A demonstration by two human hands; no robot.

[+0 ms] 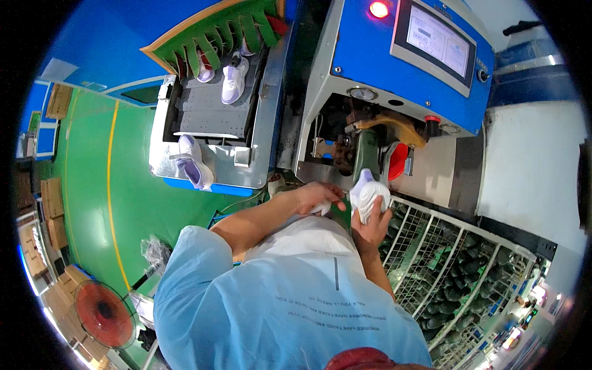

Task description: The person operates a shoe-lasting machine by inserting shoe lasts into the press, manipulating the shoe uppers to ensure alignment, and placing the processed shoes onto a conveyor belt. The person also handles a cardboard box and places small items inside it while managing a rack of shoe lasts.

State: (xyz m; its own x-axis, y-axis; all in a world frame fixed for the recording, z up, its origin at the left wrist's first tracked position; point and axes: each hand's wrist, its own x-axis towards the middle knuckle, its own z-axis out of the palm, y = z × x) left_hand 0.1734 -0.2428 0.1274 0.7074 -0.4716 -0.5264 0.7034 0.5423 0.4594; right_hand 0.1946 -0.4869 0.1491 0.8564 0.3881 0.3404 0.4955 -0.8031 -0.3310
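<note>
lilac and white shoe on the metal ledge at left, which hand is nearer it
Left. The left hand is apart from the ledge shoe, to its right; the right hand is farther right, on a white shoe.

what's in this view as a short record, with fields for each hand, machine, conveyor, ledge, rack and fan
left hand: fingers partly curled, by a white thing mostly hidden; grip unclear
right hand: holding a white shoe, sole showing, at the lower end of a green form
machine: blue, red lamp lit, screen on
conveyor: white-lilac shoes by and under green strips
ledge: metal, one white-lilac shoe
rack: white wire, dark pieces inside
fan: red, lower left
</note>
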